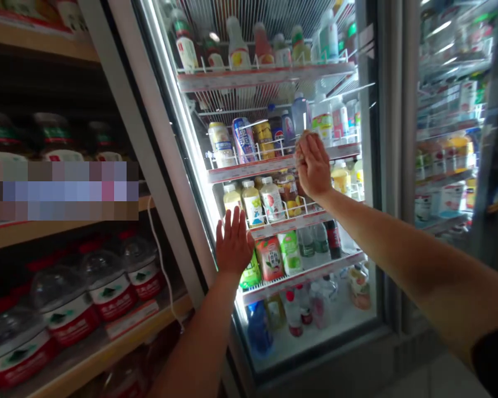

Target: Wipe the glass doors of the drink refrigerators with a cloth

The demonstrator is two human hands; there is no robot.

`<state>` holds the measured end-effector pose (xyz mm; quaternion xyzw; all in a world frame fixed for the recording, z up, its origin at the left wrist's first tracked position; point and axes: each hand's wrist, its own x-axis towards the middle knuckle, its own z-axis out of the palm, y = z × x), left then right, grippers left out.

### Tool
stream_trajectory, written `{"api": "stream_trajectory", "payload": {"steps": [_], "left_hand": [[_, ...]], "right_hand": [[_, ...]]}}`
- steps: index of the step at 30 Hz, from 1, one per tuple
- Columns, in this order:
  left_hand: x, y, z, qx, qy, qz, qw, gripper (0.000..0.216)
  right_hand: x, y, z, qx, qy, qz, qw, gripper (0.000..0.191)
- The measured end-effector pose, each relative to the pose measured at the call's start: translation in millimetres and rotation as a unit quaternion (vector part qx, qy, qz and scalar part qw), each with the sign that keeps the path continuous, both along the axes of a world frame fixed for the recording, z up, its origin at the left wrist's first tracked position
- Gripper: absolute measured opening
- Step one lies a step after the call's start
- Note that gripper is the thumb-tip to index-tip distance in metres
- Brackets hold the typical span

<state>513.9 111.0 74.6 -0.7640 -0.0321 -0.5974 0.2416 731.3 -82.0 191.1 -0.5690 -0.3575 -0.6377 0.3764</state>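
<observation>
I face a lit drinks fridge (191, 149) with several wire shelves of bottles and cans. My left hand (233, 243) is open, fingers stretched up, flat against the glass near the left door frame, level with the shelf of juice bottles (253, 202). My right hand (313, 163) is raised at the middle shelf, fingers together and lightly curled, with its back to me. It is next to a brown bottle (288, 190) and below clear bottles (301, 113). Whether it holds anything is hidden.
To the left, wooden shelves (83, 221) carry large water jugs (108, 284) with red labels. A white cable (160, 254) hangs beside the fridge frame. A second glass-door fridge (448, 138) stands on the right. The fridge floor holds a blue bottle (258, 329) and more drinks.
</observation>
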Motion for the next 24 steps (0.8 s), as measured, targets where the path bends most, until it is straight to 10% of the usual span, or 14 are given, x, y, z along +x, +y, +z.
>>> {"api": "stream_trajectory", "payload": {"steps": [3,9,16,24], "left_hand": [[0.4,0.4,0.5,0.0,0.001,0.004,1.0,0.078],[0.9,1.4,1.7,0.002,-0.004,-0.02,1.0,0.078],[2.2,3.3,1.7,-0.013,0.004,-0.05,0.999,0.075],[5.9,4.1,0.3,-0.094,0.061,-0.101,0.989,0.068]], "right_hand": [[-21.6,21.1,10.6,-0.008,-0.008,-0.016,1.0,0.071],[-72.2,31.7,-28.3,-0.19,-0.044,-0.045,0.98,0.057],[-36.6,0.4,-10.8,-0.148,0.01,-0.044,0.988,0.057],[7.0,-47.5,-106.6,-0.124,0.078,-0.069,0.987,0.06]]}}
